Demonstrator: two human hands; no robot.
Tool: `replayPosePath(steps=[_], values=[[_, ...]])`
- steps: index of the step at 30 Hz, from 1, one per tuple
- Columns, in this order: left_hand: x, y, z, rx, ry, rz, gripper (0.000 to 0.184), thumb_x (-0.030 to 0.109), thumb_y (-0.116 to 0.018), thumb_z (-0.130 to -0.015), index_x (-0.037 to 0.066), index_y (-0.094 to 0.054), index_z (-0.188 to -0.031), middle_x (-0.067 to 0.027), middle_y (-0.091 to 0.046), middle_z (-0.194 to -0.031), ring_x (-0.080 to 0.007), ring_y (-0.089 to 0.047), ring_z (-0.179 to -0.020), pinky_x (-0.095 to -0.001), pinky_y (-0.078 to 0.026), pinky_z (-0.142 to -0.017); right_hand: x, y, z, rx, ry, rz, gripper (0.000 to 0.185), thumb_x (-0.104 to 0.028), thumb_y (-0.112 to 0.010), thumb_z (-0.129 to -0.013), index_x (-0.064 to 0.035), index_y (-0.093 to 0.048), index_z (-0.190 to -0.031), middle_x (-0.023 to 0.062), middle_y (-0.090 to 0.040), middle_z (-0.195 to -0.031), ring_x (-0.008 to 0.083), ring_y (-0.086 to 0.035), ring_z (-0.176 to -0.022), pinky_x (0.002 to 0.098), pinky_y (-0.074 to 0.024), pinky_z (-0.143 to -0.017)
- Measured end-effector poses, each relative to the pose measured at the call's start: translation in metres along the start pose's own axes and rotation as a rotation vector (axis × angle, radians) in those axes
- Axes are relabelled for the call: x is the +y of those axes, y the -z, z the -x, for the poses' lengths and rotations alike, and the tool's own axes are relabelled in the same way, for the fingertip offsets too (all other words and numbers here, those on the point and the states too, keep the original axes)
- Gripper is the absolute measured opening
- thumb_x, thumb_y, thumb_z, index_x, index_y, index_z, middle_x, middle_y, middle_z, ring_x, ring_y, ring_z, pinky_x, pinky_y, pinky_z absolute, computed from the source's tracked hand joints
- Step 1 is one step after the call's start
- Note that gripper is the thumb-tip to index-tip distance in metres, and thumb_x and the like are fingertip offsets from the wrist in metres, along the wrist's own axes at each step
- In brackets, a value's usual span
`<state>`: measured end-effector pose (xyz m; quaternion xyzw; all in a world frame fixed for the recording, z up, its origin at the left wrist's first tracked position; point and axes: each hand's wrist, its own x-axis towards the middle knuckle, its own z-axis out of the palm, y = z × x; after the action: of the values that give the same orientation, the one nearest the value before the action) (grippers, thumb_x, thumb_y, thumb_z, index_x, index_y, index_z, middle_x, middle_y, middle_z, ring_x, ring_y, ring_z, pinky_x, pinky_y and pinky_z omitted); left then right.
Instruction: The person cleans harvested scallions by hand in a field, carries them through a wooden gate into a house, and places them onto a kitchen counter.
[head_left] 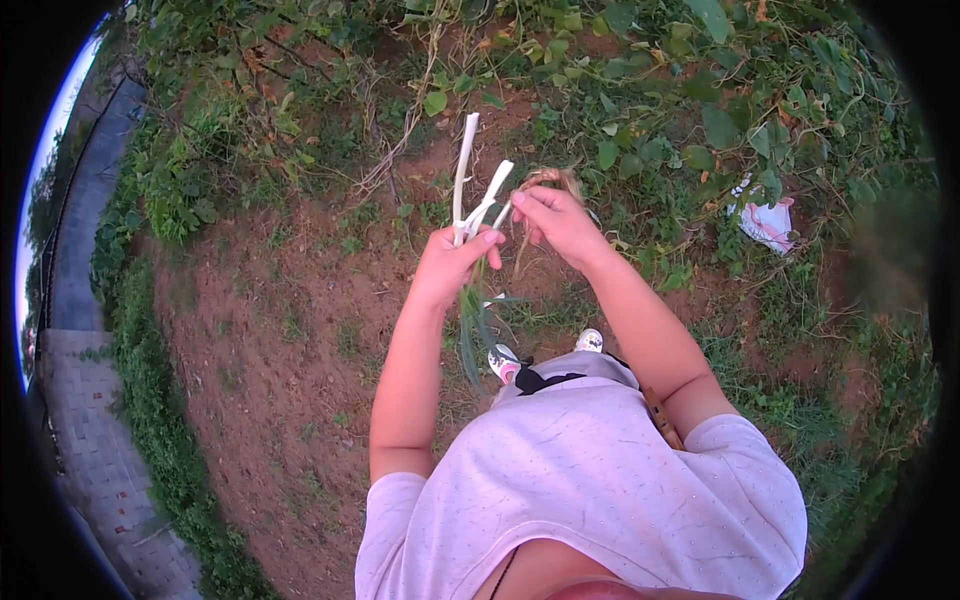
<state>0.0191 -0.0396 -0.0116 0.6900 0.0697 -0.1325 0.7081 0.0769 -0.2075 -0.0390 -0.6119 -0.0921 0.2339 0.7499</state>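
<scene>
In the head view my left hand (456,262) is closed around several green onions (466,165). Their thick white stalks point up and away from me, and their green leaves (473,330) hang below the hand toward my feet. Close by on the right, my right hand (556,222) pinches the end of another pale stalk between thumb and fingers. A tan, dry, stringy tuft (553,181) shows at the far side of this hand; whether it is roots or peeled skin I cannot tell.
Brown soil (290,330) with sparse weeds lies around my shoes (503,362). Leafy vines (640,150) spread ahead and to the right, around a crumpled white-and-pink bag (768,224). On the left, a green hedge (150,400) borders a paved path (100,440).
</scene>
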Motion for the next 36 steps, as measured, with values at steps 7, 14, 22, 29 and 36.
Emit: replayPosePath(steps=[7, 14, 22, 29, 36], values=[[0.007, 0.022, 0.012, 0.034, 0.017, -0.062, 0.015, 0.018, -0.057, -0.079, 0.003, -0.06, -0.081, -0.0027, -0.057, -0.057, -0.0061, -0.041, -0.048, -0.0191, -0.03, -0.048, 0.009, 0.058, -0.018, 0.515, 0.078, -0.254, 0.018, -0.021, -0.051, -0.084, -0.0038, -0.053, -0.089, -0.0011, -0.045, -0.067, 0.0059, -0.039, -0.053, 0.0195, -0.0373, -0.049], [0.01, 0.021, 0.011, 0.035, 0.07, 0.059, 0.014, 0.017, -0.058, -0.078, 0.004, -0.059, -0.082, -0.0039, -0.059, -0.06, -0.0036, -0.038, -0.043, -0.018, -0.025, -0.039, 0.011, 0.03, -0.007, 0.343, 0.133, 0.309, 0.035, -0.023, -0.063, -0.075, -0.0051, -0.056, -0.104, -0.0009, -0.056, -0.079, 0.0108, -0.052, -0.068, 0.0237, -0.0432, -0.068], [0.01, 0.004, 0.013, -0.015, 0.073, -0.012, 0.013, 0.016, -0.062, -0.075, 0.006, -0.058, -0.082, -0.0033, -0.059, -0.061, -0.0019, -0.035, -0.04, -0.0166, -0.022, -0.037, -0.008, -0.011, 0.002, 0.102, -0.09, -0.246, 0.017, -0.023, -0.06, -0.08, -0.0063, -0.059, -0.082, -0.0008, -0.057, -0.073, 0.0047, -0.051, -0.058, 0.0188, -0.0425, -0.055], [0.005, 0.01, 0.018, -0.049, 0.086, -0.014, 0.014, 0.013, -0.064, -0.075, 0.005, -0.056, -0.084, -0.0047, -0.06, -0.06, -0.0024, -0.038, -0.042, -0.0172, -0.025, -0.038, -0.008, -0.016, 0.005, 0.093, -0.072, -0.242, 0.017, -0.022, -0.06, -0.079, -0.005, -0.059, -0.078, -0.0005, -0.056, -0.068, 0.0055, -0.049, -0.055, 0.0197, -0.0424, -0.053], [0.006, 0.011, 0.022, -0.044, 0.087, -0.02, 0.014, 0.013, -0.064, -0.075, 0.006, -0.056, -0.083, -0.0043, -0.059, -0.06, -0.0023, -0.038, -0.041, -0.0172, -0.024, -0.038, -0.006, -0.02, 0.005, 0.065, 0.036, -0.161, 0.011, -0.014, -0.055, -0.081, -0.0041, -0.054, -0.077, -0.001, -0.051, -0.066, 0.0066, -0.047, -0.054, 0.0196, -0.0411, -0.052]])
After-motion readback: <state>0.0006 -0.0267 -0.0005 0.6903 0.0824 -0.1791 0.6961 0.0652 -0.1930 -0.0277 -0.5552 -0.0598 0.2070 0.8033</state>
